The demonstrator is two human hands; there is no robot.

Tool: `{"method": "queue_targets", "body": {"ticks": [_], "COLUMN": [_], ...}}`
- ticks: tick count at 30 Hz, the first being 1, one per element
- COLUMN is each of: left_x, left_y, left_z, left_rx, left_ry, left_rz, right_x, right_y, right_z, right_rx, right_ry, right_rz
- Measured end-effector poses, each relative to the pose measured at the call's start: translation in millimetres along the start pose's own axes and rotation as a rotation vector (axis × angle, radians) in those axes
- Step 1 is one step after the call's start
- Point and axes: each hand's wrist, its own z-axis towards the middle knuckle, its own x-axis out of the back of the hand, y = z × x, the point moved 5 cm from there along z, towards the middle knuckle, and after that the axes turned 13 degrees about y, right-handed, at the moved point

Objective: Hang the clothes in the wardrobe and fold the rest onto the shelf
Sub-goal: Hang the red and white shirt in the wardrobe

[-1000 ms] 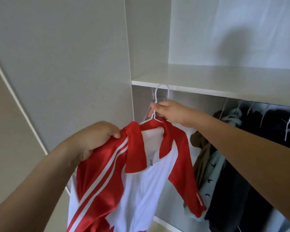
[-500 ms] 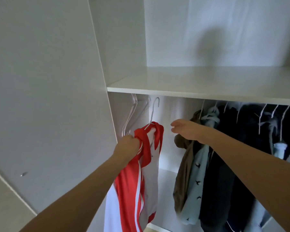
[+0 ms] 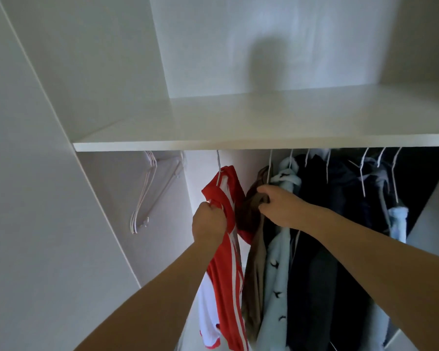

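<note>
A red and white jacket hangs on a white wire hanger under the white shelf; the rail itself is hidden behind the shelf edge. My left hand grips the jacket's red shoulder fabric. Just to its right, my right hand grips the top of a brown garment that hangs beside the jacket, the two touching.
Several empty white hangers hang at the left against the wardrobe's side wall. Right of the brown garment hang a pale blue top and several dark clothes. The broad shelf above carries nothing visible.
The jacket's hanger went up behind the shelf edge and now hangs there. My right hand let go of the hanger and took hold of the brown garment. The view moved closer.
</note>
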Motion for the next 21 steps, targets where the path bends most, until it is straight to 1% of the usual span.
{"method": "queue_targets", "body": {"ticks": [5, 10, 12, 14, 17, 19, 21], "left_x": [-37.3, -80.2, -93.5, -107.2, -127.3, -136.7, -142.9], "left_y": [23.6, 41.2, 45.5, 47.3, 43.2, 40.0, 40.5], "left_z": [14.5, 20.6, 25.0, 30.5, 32.5, 31.0, 30.6], "left_rx": [-0.028, -0.053, -0.032, 0.022, 0.096, 0.113, 0.125], "left_ry": [0.027, -0.025, -0.048, -0.096, -0.225, -0.300, -0.332], "left_rz": [-0.112, -0.156, -0.169, -0.168, -0.099, -0.069, -0.081], "right_x": [5.6, 5.9, 4.2, 3.1, 5.5, 10.1, 15.6], "right_y": [24.5, 39.9, 41.7, 44.4, 47.9, 48.2, 50.7], "right_z": [22.2, 39.4, 42.8, 44.2, 44.2, 41.6, 40.1], "right_rx": [-0.014, 0.010, 0.042, 0.073, 0.097, 0.092, 0.077], "right_ry": [0.037, 0.097, 0.126, 0.152, 0.163, 0.148, 0.150], "right_rz": [-0.048, -0.059, -0.081, -0.122, -0.172, -0.209, -0.232]}}
